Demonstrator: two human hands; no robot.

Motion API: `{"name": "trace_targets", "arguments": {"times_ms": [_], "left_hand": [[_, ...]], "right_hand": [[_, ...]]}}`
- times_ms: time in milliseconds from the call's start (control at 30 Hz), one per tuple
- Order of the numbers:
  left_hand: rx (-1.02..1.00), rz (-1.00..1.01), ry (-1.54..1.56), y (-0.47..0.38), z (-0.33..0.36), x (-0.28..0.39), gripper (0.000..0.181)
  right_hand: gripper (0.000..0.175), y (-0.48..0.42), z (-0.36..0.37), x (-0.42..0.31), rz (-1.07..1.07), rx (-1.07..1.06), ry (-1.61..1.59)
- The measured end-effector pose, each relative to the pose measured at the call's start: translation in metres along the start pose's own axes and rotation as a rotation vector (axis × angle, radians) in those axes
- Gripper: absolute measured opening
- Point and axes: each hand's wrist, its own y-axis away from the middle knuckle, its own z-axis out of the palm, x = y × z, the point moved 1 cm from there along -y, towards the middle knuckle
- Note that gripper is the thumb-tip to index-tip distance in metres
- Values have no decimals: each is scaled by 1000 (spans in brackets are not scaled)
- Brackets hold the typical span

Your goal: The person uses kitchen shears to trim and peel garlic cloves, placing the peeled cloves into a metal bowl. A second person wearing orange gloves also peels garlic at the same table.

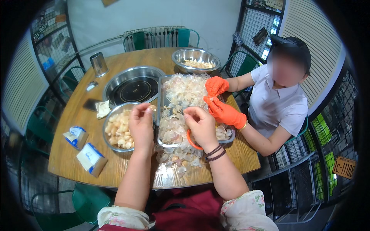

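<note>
My left hand (142,124) pinches a small tan garlic piece (152,107) between thumb and fingertips, above the right rim of a steel bowl (118,149) of peeled garlic cloves (118,130). My right hand (201,127) hovers over a metal tray (159,124) heaped with papery garlic skins (185,89). Its thumb and index finger are drawn together; whether something small sits between them cannot be told. An orange curved band (192,142) shows beneath this hand, partly hidden. More loose skins (180,161) spill onto the table before the tray.
A co-worker's orange-gloved hands (222,106) work over the tray's right side. On the wooden table (185,180) stand another steel bowl (196,70) with cloves, a round sunken cooktop (134,89), a steel cup (99,65), two tissue packs (92,158) and a crumpled cloth (103,109).
</note>
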Motion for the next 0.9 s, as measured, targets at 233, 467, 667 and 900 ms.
{"name": "trace_targets", "arguments": {"times_ms": [233, 467, 667, 900], "left_hand": [[315, -17, -103, -12, -11, 15, 37], [-194, 0, -20, 21, 24, 32, 35], [-323, -148, 16, 26, 27, 16, 33], [-387, -157, 102, 29, 28, 7, 26]], "right_hand": [[13, -1, -2, 0, -199, -4, 231], [14, 3, 3, -5, -192, -129, 212], [20, 1, 0, -21, -230, -27, 149], [15, 0, -2, -24, -270, -115, 124]]}}
